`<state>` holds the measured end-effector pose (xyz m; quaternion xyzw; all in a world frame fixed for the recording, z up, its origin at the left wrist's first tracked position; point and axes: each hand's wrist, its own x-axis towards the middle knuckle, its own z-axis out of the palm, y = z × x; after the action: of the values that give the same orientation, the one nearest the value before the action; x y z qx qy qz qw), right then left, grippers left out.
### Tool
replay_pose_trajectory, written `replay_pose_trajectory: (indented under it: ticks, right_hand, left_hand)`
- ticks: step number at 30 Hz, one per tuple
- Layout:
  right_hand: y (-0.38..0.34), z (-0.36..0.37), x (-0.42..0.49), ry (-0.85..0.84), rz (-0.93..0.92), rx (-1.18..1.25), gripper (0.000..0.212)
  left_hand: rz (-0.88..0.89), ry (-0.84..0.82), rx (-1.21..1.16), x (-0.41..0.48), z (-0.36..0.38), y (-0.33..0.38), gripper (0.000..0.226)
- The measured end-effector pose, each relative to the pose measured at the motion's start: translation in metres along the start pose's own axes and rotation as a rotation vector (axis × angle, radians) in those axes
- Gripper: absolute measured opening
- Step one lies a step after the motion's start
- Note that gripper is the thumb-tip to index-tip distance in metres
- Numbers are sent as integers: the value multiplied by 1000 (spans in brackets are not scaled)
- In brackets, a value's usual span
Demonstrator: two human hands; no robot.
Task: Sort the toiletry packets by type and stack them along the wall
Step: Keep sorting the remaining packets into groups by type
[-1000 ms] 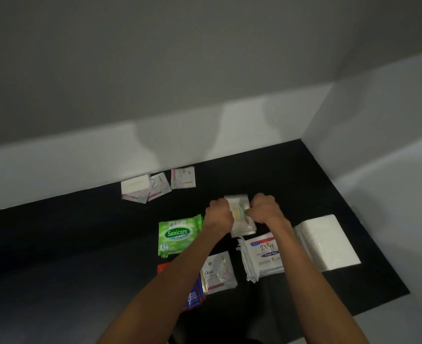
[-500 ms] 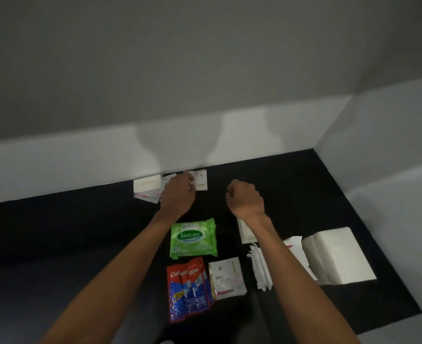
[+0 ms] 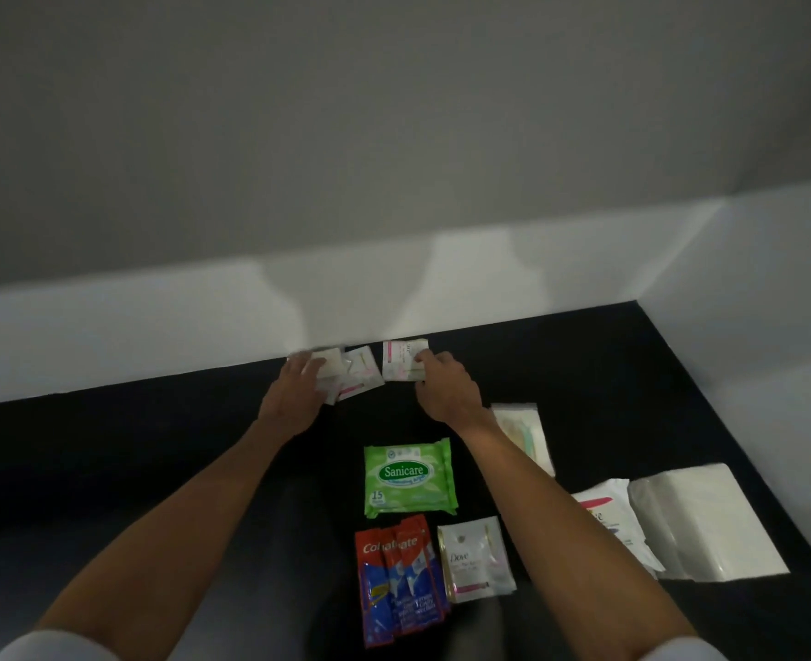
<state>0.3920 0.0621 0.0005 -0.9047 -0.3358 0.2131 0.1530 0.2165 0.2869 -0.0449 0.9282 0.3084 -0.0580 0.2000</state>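
Small white sachets lie against the wall on a black surface (image 3: 155, 469). My left hand (image 3: 298, 391) rests on the left pile of white sachets (image 3: 353, 376), fingers over them. My right hand (image 3: 446, 391) pinches the corner of the white and pink sachet (image 3: 401, 357) by the wall. Nearer me lie a green Sanicare wipes pack (image 3: 410, 477), red and blue Colgate sachets (image 3: 398, 584), a white Dove sachet (image 3: 475, 558), a clear pack of cotton buds (image 3: 525, 434), a Dove wipes pack (image 3: 608, 517) and a white tissue pack (image 3: 704, 522).
A grey wall with a white lower band (image 3: 107, 336) runs along the back edge. A second white wall (image 3: 751, 302) closes the right side, meeting the back wall in a corner.
Both hands let go of the cotton bud pack and moved forward to the wall. The left hand slid further left onto the sachet pile; the right hand reached the white and pink sachet.
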Motion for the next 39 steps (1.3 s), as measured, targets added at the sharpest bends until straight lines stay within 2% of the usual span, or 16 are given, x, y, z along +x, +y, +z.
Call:
replay_pose_trajectory:
  ticks: [3,9,15,18,22,24,27,30,32,35,37,39]
  right_hand:
    - [-2,10,15,-16,2,-26,50]
    - [-6,38,30,36,175,86,31]
    - [-8,48,34,86,262,40,41]
    - [-3,46,38,108,273,232,29]
    - [-1,25,23,162,159,535,48]
    - [-5,7,11,151,129,611,53]
    - [-7,-14,-6,139,106,693,45]
    - [-13,-35,-36,85,60,872,35]
    - [-20,-48,-62,26,34,989,29]
    - [-28,-65,-104,-35,8,1112,28]
    - [-27,-69,-131,-37,5,1143,33]
    - [-20,-66,-157,7,46,1126,39]
  left_hand:
    - [-8,-75,-30,-4,5,-1,63]
    - [-7,-31,-23,-19,9,4,55]
    - [-17,-5,16,-35,14,6,52]
    - [-2,43,49,-46,17,3,49]
    - [-14,85,65,-62,16,4,50]
    - [-24,105,42,-69,16,7,50]
    - [-34,149,-113,-79,10,21,42]
    - [-38,193,-477,-87,-4,54,23]
    - [-62,195,-723,-99,-20,85,28]
    - [-101,120,-1056,-122,-44,128,47]
    - [-90,86,-1096,-137,-54,147,44]
    - [-63,84,-1100,-153,-53,160,26]
